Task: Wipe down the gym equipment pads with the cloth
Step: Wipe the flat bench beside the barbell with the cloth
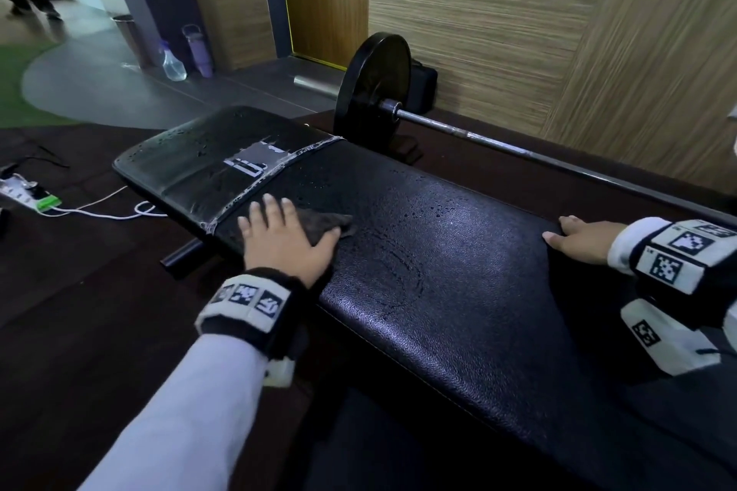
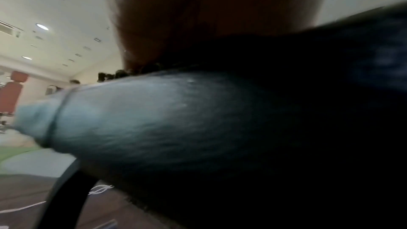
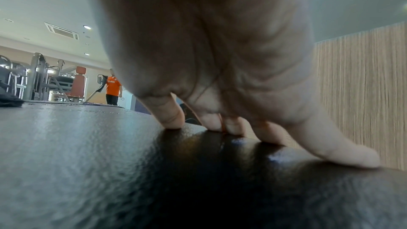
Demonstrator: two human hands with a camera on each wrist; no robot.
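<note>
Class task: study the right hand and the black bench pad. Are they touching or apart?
Touching. The right wrist view shows the fingertips of the right hand planted on the bench pad, with no gap beneath.

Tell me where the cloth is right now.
In the head view the cloth lies on the bench pad, left of centre, pressed flat under the left hand, just right of the taped seam.
</note>
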